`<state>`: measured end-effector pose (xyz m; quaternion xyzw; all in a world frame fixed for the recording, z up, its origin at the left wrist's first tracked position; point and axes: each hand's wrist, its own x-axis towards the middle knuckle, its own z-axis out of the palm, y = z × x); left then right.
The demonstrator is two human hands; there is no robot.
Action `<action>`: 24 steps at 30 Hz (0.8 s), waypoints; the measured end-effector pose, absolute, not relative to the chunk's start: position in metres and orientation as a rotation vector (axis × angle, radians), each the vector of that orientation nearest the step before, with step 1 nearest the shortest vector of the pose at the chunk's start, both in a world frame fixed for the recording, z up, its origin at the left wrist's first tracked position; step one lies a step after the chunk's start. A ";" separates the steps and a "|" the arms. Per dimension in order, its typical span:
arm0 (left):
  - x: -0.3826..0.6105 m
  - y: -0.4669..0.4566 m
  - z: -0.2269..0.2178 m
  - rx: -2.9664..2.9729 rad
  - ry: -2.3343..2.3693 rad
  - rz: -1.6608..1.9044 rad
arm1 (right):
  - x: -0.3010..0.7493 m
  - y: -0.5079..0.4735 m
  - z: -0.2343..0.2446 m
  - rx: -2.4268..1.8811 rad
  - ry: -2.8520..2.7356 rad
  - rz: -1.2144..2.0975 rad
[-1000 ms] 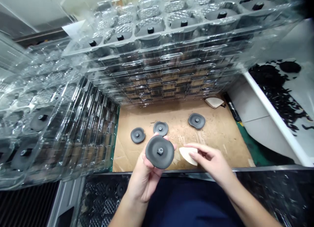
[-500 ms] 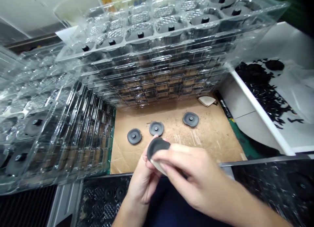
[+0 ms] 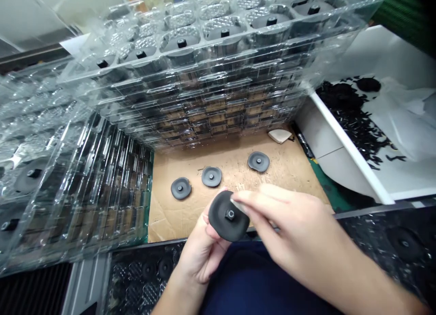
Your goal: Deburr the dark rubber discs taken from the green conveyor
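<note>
My left hand (image 3: 200, 249) grips a black round rubber disc (image 3: 221, 226) by its left edge, holding it tilted with its short central stem facing me. My right hand (image 3: 294, 224) is closed in a pinch at the disc's upper right rim. Between its fingertips shows a small pale pad (image 3: 238, 205), mostly covered by the fingers. Beyond my hands, three similar discs lie stem up on the cardboard (image 3: 163, 224): a left one (image 3: 180, 188), a middle one (image 3: 211, 176) and a right one (image 3: 258, 162).
Stacked clear plastic trays (image 3: 204, 85) holding black discs rise behind the cardboard, and another stack (image 3: 102, 169) stands left. A white bin (image 3: 354, 147) at right contains black scraps. A folded pale pad (image 3: 279, 135) and a black pen (image 3: 303, 140) lie near the bin.
The held disc has turned so its stem side faces me. My right fingers have moved from across its lower part to its upper right rim. The whole view has shifted slightly.
</note>
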<state>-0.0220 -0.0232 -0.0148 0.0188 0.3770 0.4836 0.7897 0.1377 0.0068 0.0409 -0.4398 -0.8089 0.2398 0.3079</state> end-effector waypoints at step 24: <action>-0.019 -0.021 -0.004 0.043 0.658 0.860 | 0.150 0.012 0.014 -0.951 -1.921 0.809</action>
